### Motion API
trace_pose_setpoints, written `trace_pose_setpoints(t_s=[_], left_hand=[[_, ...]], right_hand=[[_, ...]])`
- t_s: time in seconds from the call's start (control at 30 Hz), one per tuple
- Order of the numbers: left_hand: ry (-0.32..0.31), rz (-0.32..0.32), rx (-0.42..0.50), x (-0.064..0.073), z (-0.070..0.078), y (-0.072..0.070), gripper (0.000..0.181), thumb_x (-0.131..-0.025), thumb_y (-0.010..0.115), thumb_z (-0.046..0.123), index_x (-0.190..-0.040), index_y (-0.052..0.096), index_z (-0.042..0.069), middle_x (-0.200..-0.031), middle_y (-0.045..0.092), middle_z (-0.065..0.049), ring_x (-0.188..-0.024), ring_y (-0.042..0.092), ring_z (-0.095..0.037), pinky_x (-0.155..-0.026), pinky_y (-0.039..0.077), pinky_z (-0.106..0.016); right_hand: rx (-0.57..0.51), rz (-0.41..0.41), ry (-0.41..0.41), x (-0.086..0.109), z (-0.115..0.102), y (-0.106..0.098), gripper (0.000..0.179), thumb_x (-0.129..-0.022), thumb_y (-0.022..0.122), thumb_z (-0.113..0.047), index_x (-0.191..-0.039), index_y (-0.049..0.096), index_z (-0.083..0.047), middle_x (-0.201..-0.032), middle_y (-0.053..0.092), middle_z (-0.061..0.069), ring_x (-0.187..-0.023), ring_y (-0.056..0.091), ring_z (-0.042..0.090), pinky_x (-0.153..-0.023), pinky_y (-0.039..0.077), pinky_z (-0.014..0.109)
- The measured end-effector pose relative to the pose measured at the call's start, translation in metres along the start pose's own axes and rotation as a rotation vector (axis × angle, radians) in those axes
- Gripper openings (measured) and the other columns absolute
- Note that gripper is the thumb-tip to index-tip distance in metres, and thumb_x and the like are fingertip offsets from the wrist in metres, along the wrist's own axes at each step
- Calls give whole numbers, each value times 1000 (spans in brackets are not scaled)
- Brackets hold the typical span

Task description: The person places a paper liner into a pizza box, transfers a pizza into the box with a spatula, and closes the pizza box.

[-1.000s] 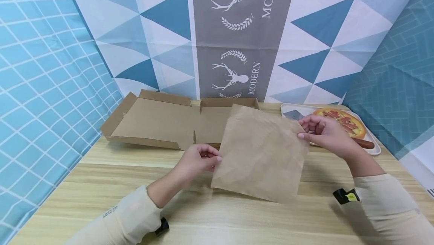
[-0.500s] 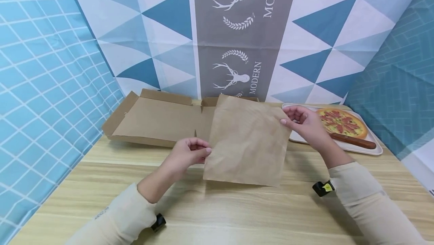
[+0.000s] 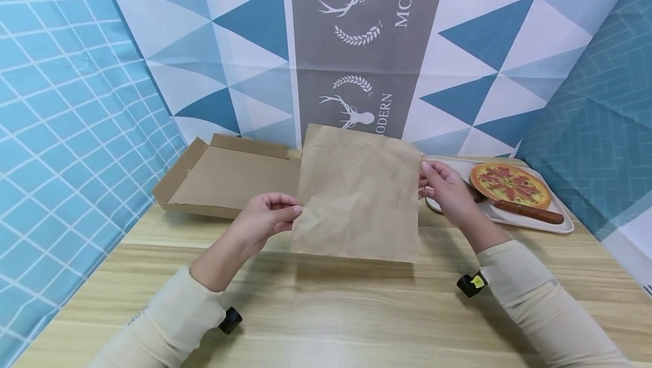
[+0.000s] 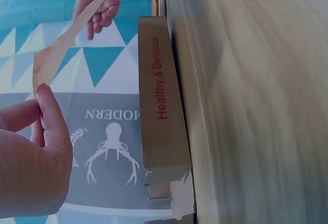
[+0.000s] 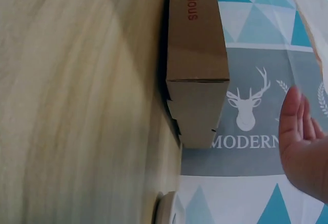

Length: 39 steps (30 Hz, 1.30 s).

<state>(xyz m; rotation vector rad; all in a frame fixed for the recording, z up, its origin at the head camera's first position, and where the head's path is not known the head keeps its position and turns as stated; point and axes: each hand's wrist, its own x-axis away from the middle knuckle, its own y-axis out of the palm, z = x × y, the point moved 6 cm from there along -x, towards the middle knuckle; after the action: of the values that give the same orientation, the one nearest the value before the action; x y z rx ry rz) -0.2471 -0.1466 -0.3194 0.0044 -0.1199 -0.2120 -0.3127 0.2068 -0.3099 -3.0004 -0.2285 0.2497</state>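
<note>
A square sheet of brown paper (image 3: 359,195) is held up in the air, tilted, its lower edge over the table. My left hand (image 3: 262,218) pinches its left edge between thumb and fingers, as the left wrist view of the left hand (image 4: 38,157) confirms. At the sheet's upper right edge, my right hand (image 3: 445,189) grips the paper with the thumb on top. Behind the sheet lies an opened cardboard pizza box (image 3: 239,178); its right half is hidden by the paper. Red lettering marks the box's front wall (image 4: 159,90) in the left wrist view.
Back right on the wooden table (image 3: 336,322) stands a white tray (image 3: 566,222) with a pizza (image 3: 511,187) and a wooden-handled pizza server (image 3: 530,211), its blade partly behind my right hand. Patterned wall sheets (image 3: 244,45) close off the back and sides.
Both hands have carried the paper leftward and up, so it now covers the box's right half. More of the tray and pizza shows. The box stays put.
</note>
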Motion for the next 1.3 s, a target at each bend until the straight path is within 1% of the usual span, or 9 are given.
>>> trace_pose_setpoints(t_s=[0.1,0.33,0.57,0.67,0.77,0.9,1.0,1.1,1.3], left_hand=[[-4,-6,13,-1,3,-4,7,-98,63,-1,-103,67,1,-91,69,2,-77,64,-7,-73,58,-18],[-12,16,51,-8,10,-17,7,-100,62,0,-100,67,6,-89,67,3,-74,64,-7,-71,58,-17],[-20,56,96,-22,15,-27,8,-101,60,0,-98,65,6,-87,67,3,-73,65,-6,-69,57,-17],[-37,78,96,-30,18,-30,5,-101,60,0,-102,62,5,-87,66,3,-73,65,-6,-69,57,-17],[-59,101,76,-38,22,-32,5,-102,60,2,-106,61,3,-87,66,3,-72,64,-6,-69,57,-16],[-78,120,59,-50,27,-34,8,-102,59,3,-110,59,3,-88,65,2,-73,65,-6,-70,57,-16],[-88,130,46,-58,31,-34,10,-102,59,4,-112,60,2,-87,66,2,-72,65,-6,-69,57,-15],[-103,139,38,-67,34,-34,11,-102,59,4,-113,60,2,-86,66,2,-71,65,-6,-70,57,-15],[-133,148,21,-81,42,-28,12,-103,59,4,-115,59,3,-92,64,1,-72,64,-6,-70,56,-15]], right_hand=[[6,16,44,-3,7,1,37,-110,47,-37,-123,51,-3,-96,61,-6,-84,62,5,-73,59,19],[20,53,163,-13,26,4,26,-110,46,-25,-116,53,0,-90,64,-5,-78,64,4,-72,59,19],[145,1,219,-22,39,15,45,-108,48,-18,-136,44,17,-110,60,10,-85,61,4,-78,58,18],[168,-16,233,-23,42,19,47,-107,48,-15,-140,42,18,-118,59,15,-85,59,3,-78,58,18],[177,-33,249,-23,46,22,48,-107,46,-11,-143,39,19,-130,55,26,-86,59,3,-79,58,18],[182,-57,287,-21,52,23,49,-107,45,-9,-148,36,17,-146,45,33,-98,60,12,-80,57,17],[191,-73,319,-20,56,23,50,-107,45,-10,-150,35,15,-150,42,32,-110,58,21,-82,57,19],[201,-88,332,-20,59,23,51,-107,44,-10,-151,34,15,-152,41,32,-116,57,26,-83,57,20],[185,-107,338,-20,60,25,52,-107,44,-9,-151,33,15,-148,43,32,-111,60,22,-82,57,22]])
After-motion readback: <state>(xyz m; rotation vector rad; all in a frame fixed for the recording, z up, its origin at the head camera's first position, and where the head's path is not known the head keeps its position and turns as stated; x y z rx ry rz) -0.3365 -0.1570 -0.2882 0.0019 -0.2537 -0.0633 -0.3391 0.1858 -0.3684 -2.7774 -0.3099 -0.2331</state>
